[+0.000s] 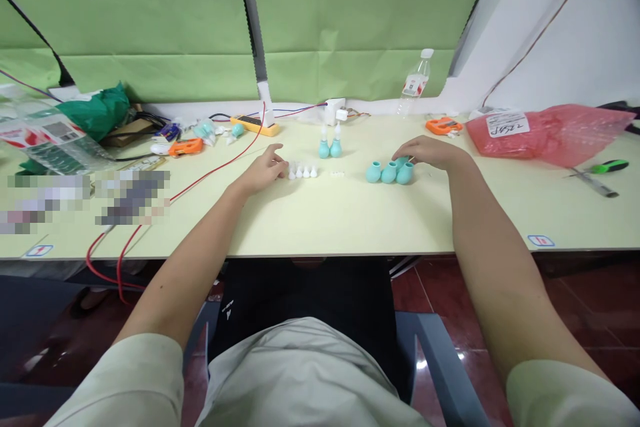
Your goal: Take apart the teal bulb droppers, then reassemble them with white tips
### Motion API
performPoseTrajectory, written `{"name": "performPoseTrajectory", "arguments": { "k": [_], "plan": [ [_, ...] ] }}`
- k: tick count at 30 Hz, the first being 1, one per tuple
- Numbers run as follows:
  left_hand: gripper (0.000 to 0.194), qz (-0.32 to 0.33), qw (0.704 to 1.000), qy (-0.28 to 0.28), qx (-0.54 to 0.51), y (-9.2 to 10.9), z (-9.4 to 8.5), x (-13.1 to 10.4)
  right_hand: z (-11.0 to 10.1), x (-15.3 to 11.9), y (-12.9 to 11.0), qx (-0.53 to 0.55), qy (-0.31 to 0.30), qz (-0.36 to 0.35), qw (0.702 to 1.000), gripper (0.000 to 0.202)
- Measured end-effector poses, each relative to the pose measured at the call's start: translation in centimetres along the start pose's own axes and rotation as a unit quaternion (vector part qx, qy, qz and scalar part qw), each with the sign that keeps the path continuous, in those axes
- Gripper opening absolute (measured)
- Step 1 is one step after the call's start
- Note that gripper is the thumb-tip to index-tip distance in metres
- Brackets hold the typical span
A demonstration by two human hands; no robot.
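Pale yellow tabletop [350,230] is stretching beneath your work. Your right hand [425,149] is curling behind the teal bulbs [389,174], right of the table's middle, and your left hand [264,171] is resting beside the white tips [307,172]; whether either is pinching anything, you cannot tell. Those bulbs are looking light and soft, probably suiting a gentle hold round the belly; the tips are seeming stiff, suiting a side pinch. Farther back, two tipped bulbs [336,148] are standing upright, and green sheeting [350,20] is covering the background.
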State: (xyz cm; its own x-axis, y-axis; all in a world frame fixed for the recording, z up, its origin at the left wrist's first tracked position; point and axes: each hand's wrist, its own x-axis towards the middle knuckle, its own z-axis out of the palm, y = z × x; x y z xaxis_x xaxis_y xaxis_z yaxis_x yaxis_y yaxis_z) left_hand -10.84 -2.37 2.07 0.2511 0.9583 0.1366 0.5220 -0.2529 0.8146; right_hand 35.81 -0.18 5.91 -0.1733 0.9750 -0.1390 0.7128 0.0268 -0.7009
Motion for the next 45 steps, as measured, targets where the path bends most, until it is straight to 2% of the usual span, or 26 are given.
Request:
{"name": "performPoseTrajectory", "arguments": {
  "k": [4, 7, 15, 21, 23, 25, 28, 29, 30, 32, 34, 36, 39, 41, 43, 45],
  "plan": [
    [0.063, -0.004, 1.000, 0.021, -0.012, -0.7, 0.0, 0.3, 0.1, 0.0, -0.1, -0.004, 0.008, 0.019, 1.000, 0.019],
    [0.061, 0.000, 1.000, 0.017, -0.007, -1.0, 0.0, 0.4, 0.3, 0.0, -0.2, -0.006, 0.012, 0.019, 1.000, 0.018],
    [0.078, 0.040, 0.997, -0.029, 0.065, -0.5, 0.1, 0.0, 0.2, 0.1, 0.0, -0.013, 0.008, 0.005, 1.000, 0.019],
    [0.082, 0.049, 0.996, -0.028, 0.068, -0.7, 0.3, 0.1, 0.4, 0.1, 0.0, -0.017, 0.016, 0.005, 1.000, 0.024],
    [0.081, 0.052, 0.996, -0.029, 0.071, -0.8, 0.3, 0.1, 0.4, 0.1, -0.1, -0.025, 0.053, 0.006, 0.998, 0.026],
    [0.083, 0.057, 0.995, -0.031, 0.076, -0.9, 0.4, 0.1, 0.4, -0.2, -0.8, -0.036, 0.141, -0.013, 0.989, 0.025],
    [0.089, 0.058, 0.994, -0.038, 0.086, -1.0, 0.5, 0.2, 1.2, -1.5, -4.0, -0.046, 0.299, -0.087, 0.949, 0.023],
    [0.091, 0.058, 0.994, -0.040, 0.087, -1.0, 0.6, 0.2, 1.8, -2.2, -5.5, -0.047, 0.317, -0.117, 0.940, 0.024],
    [0.091, 0.057, 0.994, -0.042, 0.088, -1.0, 0.6, 0.2, 2.7, -2.8, -7.3, -0.048, 0.318, -0.151, 0.935, 0.024],
    [0.089, 0.058, 0.994, -0.041, 0.088, -1.1, 0.6, 0.3, 5.3, -3.7, -10.8, -0.045, 0.275, -0.228, 0.933, 0.024],
    [0.087, 0.062, 0.994, -0.038, 0.086, -1.2, 0.6, 0.4, 8.5, -3.9, -13.7, -0.043, 0.195, -0.288, 0.936, 0.030],
    [0.084, 0.067, 0.994, -0.038, 0.082, -1.2, 0.6, 0.5, 11.7, -3.1, -15.5, -0.055, 0.127, -0.313, 0.940, 0.043],
    [0.083, 0.075, 0.993, -0.045, 0.083, -1.1, 0.6, 0.6, 15.0, -0.8, -16.3, -0.123, 0.068, -0.271, 0.952, 0.067],
    [0.083, 0.080, 0.991, -0.055, 0.087, -1.0, 0.5, 0.5, 15.9, 0.8, -16.0, -0.146, 0.039, -0.232, 0.961, 0.076],
    [0.086, 0.081, 0.991, -0.065, 0.091, -0.8, 0.3, 0.5, 16.1, 2.1, -15.5, -0.138, 0.029, -0.215, 0.966, 0.074],
    [0.087, 0.075, 0.991, -0.057, 0.098, -0.7, 0.0, 0.6, 15.7, 3.0, -15.2, -0.126, 0.046, -0.217, 0.967, 0.066]
  ]
}}
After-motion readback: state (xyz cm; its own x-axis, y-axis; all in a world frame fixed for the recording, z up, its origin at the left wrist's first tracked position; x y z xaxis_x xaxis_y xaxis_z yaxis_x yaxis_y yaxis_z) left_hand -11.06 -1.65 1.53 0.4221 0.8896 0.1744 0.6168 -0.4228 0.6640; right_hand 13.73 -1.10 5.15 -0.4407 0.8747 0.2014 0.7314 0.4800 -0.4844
